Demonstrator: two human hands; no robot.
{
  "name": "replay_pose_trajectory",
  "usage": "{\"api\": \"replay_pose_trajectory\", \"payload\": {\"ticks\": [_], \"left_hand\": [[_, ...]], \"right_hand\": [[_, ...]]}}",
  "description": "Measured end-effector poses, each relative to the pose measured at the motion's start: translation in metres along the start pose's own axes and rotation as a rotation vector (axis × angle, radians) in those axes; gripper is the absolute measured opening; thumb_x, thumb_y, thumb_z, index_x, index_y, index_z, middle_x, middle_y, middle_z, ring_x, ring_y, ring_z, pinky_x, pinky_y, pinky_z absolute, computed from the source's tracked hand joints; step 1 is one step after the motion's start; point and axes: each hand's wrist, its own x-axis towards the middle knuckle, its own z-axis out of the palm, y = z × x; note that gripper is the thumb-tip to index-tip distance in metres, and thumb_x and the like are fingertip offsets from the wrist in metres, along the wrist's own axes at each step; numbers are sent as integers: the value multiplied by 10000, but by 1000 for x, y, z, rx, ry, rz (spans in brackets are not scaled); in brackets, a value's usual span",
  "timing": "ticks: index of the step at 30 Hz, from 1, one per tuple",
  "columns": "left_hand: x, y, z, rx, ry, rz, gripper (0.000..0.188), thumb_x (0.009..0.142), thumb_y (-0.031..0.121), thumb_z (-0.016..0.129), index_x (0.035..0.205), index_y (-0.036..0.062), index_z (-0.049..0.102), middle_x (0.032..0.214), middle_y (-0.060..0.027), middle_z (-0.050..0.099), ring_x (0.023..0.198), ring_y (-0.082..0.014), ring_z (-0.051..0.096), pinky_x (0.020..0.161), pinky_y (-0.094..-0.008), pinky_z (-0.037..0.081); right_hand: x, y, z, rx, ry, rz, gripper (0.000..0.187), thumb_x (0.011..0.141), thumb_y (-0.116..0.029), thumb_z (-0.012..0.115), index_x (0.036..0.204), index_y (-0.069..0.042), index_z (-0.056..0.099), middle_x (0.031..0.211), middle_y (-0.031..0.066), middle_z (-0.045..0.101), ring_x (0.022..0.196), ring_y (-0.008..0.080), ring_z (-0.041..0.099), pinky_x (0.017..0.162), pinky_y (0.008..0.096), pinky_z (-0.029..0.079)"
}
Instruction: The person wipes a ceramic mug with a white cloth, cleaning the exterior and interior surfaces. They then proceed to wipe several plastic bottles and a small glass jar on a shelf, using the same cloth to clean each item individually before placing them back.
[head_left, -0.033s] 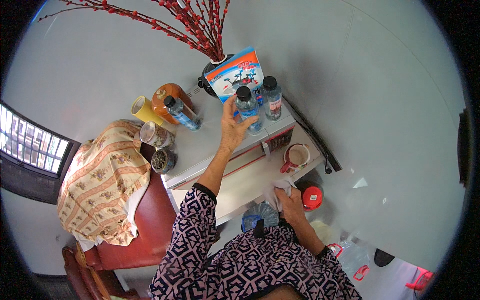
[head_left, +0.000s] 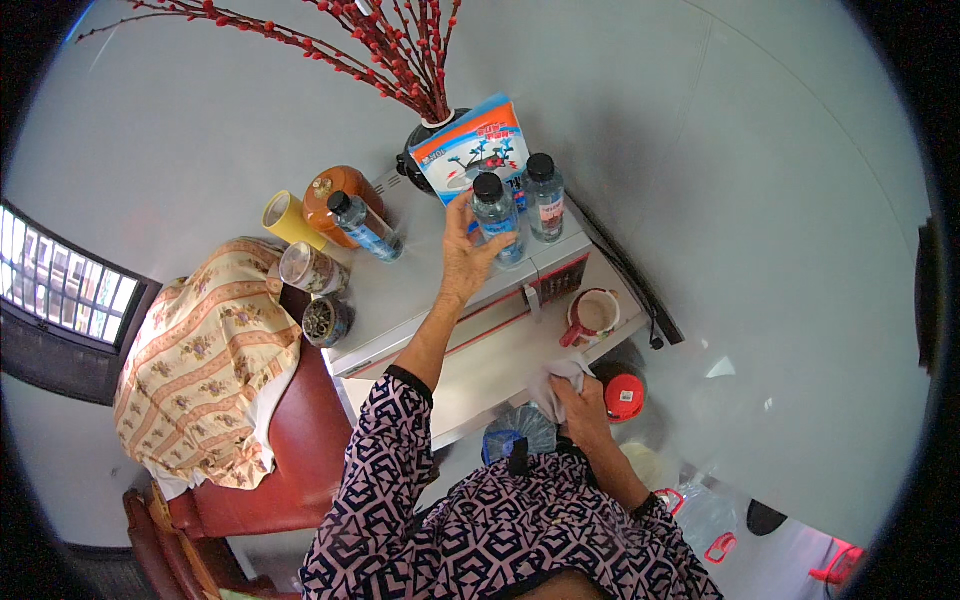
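Barred window (head_left: 65, 272): brightest area, at far left; panes washed out nearly to white, surrounding frame dark.
Grey wall (head_left: 800, 230): soft, diffuse light, with a faint shadow to the right of the vase (head_left: 413, 160) and small pale glints farther right.
White tabletop (head_left: 475, 375): fairly bright; the space around the red-lidded container (head_left: 625, 397) falls into shadow.
Red leather chair (head_left: 315, 440): muted sheen on the seat.
Black-capped bottles (head_left: 493, 215): outlines clear, small print soft.
Cloth (head_left: 548, 388): pale, folds slightly blurred.
Picture rim: black circular vignette, bluish fringe at upper left, straight edges bowed.
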Motion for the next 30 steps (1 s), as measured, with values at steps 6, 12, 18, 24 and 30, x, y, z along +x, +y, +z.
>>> {"api": "replay_pose_trajectory", "payload": {"ticks": [6, 12, 18, 24, 30], "left_hand": [[7, -10, 7, 13, 27, -4, 719, 668, -4, 773, 1228, 81, 329, 1216, -86, 487, 1105, -205, 499, 924, -361, 429], [1, -16, 12, 102, 94, 6, 765, 651, 67, 797, 1266, 82, 343, 1261, -92, 440, 1155, -214, 441, 940, -375, 393], [-25, 2, 12, 456, 417, 297, 787, 651, 133, 809, 1275, 44, 337, 1230, -119, 395, 1126, -247, 416, 893, -378, 403], [-29, -18, -76, 624, 853, 181, 748, 687, 200, 782, 1249, -9, 335, 1199, -158, 378, 1105, -276, 393, 898, -394, 359], [6, -37, -131, 639, 783, 80, 752, 679, 249, 785, 1232, -61, 379, 1176, -209, 439, 1103, -329, 433, 957, -398, 339]], "right_hand": [[9, -2, -11, -100, -4, 47, 247, 875, -182, 548, 1016, 4, 630, 752, 6, 596, 673, 88, 532, 585, 237, 418], [12, -4, -7, -106, -19, 110, 243, 867, -182, 552, 991, 13, 627, 798, 14, 606, 703, 99, 537, 620, 253, 431], [15, 8, -8, -166, -25, 16, 222, 840, -162, 568, 955, 21, 618, 807, 24, 610, 698, 116, 540, 619, 271, 435], [14, 12, -3, -46, 9, 84, 237, 847, -171, 566, 968, 27, 615, 859, 47, 627, 741, 120, 560, 640, 262, 438], [9, 29, -6, -146, -26, 105, 247, 862, -208, 557, 945, 19, 606, 839, 36, 607, 729, 124, 537, 626, 278, 425]]}}
